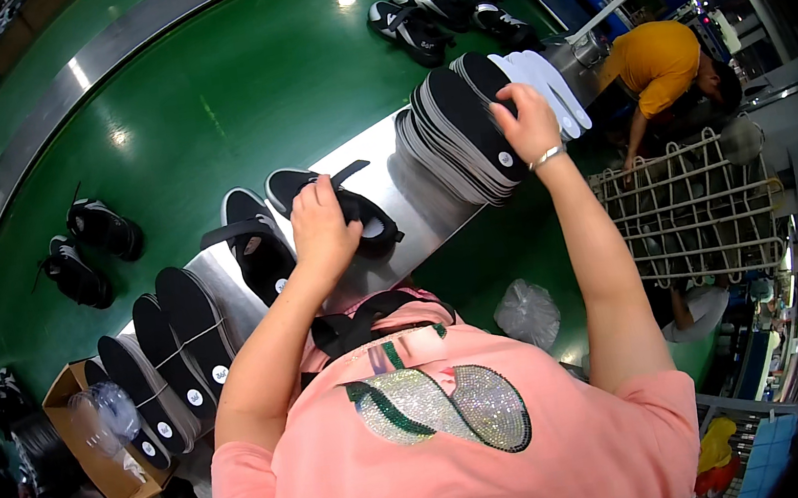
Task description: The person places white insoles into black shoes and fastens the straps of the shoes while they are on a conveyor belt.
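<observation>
A black shoe with a grey sole edge (374, 224) lies on the metal shelf in front of me. My left hand (323, 226) grips it at the opening, fingers bent over the upper near its loose strap. Just left of it rests a second black shoe (262, 255), its strap spread sideways. To the right, my right hand (530, 124) has its fingers curled on a black insole (481, 77) at the top of a stack; the exact fingertip contact is partly hidden. Beside that hand stands a larger stack of black insoles (459, 124), with white insoles (548, 84) farther right.
More bundled insoles (192, 317) and a cardboard box (87, 452) with clear plastic rolls sit at left. Shoes stand on the green belt (232, 81), some far right (414, 31), a pair left (101, 229). A wire rack (689, 206) and a person in yellow (655, 62) are at right.
</observation>
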Motion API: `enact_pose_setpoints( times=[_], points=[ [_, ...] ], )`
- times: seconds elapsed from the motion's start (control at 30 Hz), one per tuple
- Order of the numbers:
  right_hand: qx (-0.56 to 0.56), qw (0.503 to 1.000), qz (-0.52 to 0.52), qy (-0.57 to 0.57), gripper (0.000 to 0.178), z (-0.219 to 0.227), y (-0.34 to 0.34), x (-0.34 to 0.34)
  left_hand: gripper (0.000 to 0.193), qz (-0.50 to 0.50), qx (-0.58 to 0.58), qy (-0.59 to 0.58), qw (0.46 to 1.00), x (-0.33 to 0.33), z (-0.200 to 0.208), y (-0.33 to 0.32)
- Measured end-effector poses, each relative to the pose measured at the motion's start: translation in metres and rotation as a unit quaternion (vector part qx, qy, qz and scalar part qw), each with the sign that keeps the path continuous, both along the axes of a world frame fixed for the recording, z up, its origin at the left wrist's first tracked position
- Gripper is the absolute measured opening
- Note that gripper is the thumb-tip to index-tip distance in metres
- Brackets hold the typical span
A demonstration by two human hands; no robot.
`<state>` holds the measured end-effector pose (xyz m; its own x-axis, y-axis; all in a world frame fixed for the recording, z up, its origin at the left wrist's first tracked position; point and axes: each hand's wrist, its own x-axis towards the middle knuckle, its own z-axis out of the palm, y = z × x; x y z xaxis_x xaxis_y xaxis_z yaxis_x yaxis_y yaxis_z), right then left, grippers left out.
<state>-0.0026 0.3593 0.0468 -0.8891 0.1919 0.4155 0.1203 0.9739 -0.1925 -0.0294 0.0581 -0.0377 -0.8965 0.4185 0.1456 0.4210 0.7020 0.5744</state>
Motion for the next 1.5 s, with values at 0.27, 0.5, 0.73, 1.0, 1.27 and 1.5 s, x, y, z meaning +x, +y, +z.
enact_pose_setpoints(
  times=[0.27,0.5,0.73,1.0,1.27,1.5],
  points=[
    [-0.044,0.969,-0.130,-0.206,0.042,-0.013,0.059,-0.027,0.032,0.043,0.136,0.034,0.989,-0.010,-0.006,-0.011],
    [-0.454,0.884,0.019,-0.106,0.024,0.051,-0.007,-0.007,0.022,0.031,0.148,-0.016,0.988,-0.013,-0.012,-0.010],
    [-0.518,0.664,0.060,-0.536,0.026,0.012,-0.113,0.019,0.031,0.090,0.161,-0.147,0.972,-0.021,-0.007,-0.005],
    [0.100,0.897,0.203,-0.380,0.028,-0.053,-0.181,0.012,0.026,0.085,0.226,-0.219,0.945,-0.013,-0.024,-0.004],
    [0.137,0.860,0.172,-0.461,0.029,0.002,-0.161,0.033,0.023,0.092,0.223,-0.223,0.944,-0.012,-0.027,-0.001],
    [0.169,0.858,0.265,-0.406,0.013,-0.050,-0.180,0.007,0.022,0.097,0.258,-0.240,0.931,-0.011,-0.033,-0.002]
  ],
)
